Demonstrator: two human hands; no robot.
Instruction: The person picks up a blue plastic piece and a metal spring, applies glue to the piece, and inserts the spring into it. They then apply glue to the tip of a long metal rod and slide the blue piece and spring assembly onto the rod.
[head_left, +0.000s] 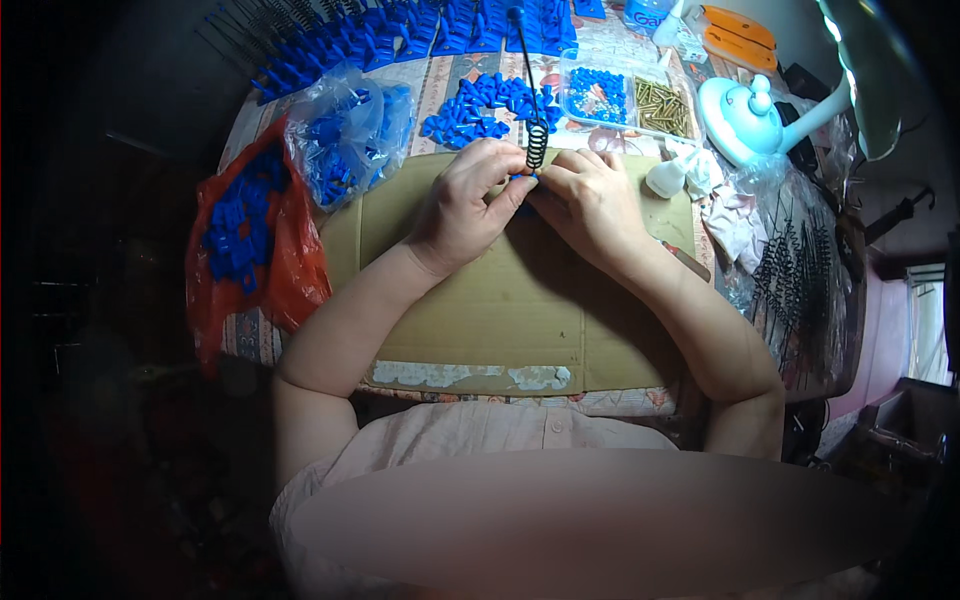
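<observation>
Over a sheet of brown cardboard (460,310), both my hands meet at the foot of an upright black coil spring (537,145). A thin black stem rises from it to a blue knob (516,15). Part of a blue plastic piece (525,208) shows below the spring, mostly hidden by my fingers. My left hand (468,200) is closed, thumb and fingers pinching at the spring's lower end and the blue piece. My right hand (597,205) is closed too, its fingertips pressed in from the other side; what they grip is hidden.
Beyond the cardboard lie loose blue caps (490,108) and a clear divided box (630,125) with blue bits and brass screws. Blue parts fill a clear bag (350,130) and a red bag (310,270). At right are a white bottle (665,180), lamp (750,115) and black springs (795,260).
</observation>
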